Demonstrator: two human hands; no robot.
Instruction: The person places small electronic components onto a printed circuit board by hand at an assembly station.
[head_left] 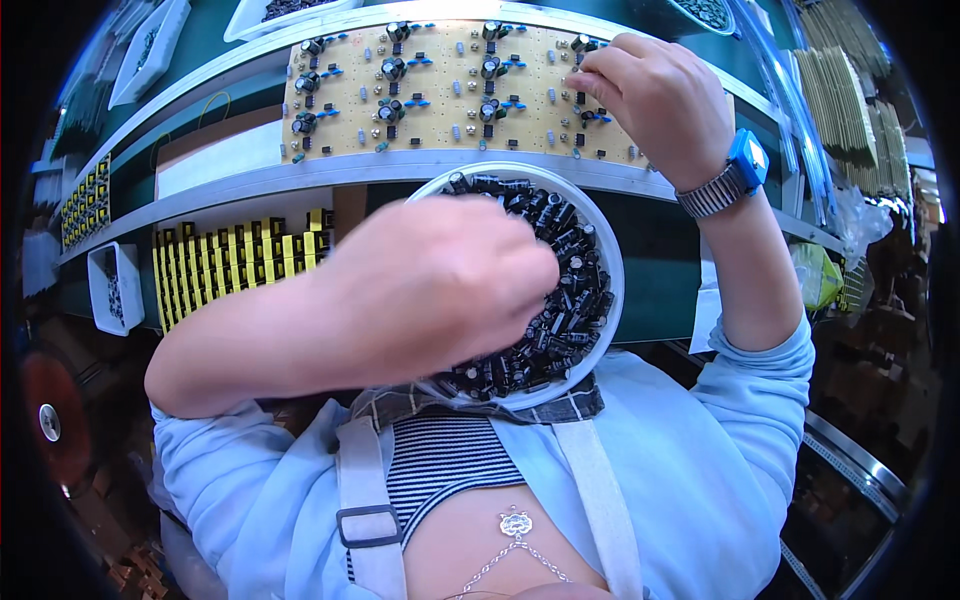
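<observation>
My left hand (pixel 450 275) hovers over a white round tub (pixel 615 270), its fingers curled together and slightly smeared by motion. Whatever those fingers may hold is hidden. The tub is full of black cylindrical capacitors (pixel 575 320). Beyond it, a tan circuit board panel (pixel 430 125) lies along metal rails, fitted with capacitors, small blue parts and black chips in repeating groups. My right hand (pixel 640 85), with a blue watch on its wrist, is over the panel's right end. Its fingers are pinched together at the board; anything between the fingertips is too small to make out.
Rows of yellow-and-black components (pixel 225 265) stand left of the tub, beside a small white tray (pixel 116 288). Metal rails (pixel 370 175) run across the bench. More parts trays (pixel 150 50) line the far side. Stacked tan boards (pixel 835 110) stand at the right.
</observation>
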